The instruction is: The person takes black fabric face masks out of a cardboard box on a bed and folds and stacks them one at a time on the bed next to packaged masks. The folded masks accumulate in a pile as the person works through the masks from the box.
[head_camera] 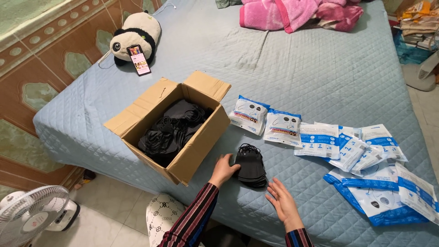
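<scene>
A stack of black face masks (251, 164) lies on the blue quilted bed (311, 73) near its front edge. My left hand (224, 168) rests against the stack's left side, fingers touching it. Just right of the stack, my right hand (282, 201) hovers open, palm turned inward, holding nothing. An open cardboard box (196, 151) full of loose black masks (171, 130) stands to the left of my hands.
Several blue and white plastic mask packets (366, 169) are spread along the bed's right side. A panda plush (135, 34) with a phone (138, 59) leaning on it sits far left. Pink blankets (297, 13) lie at the back. A white fan (34, 215) stands on the floor.
</scene>
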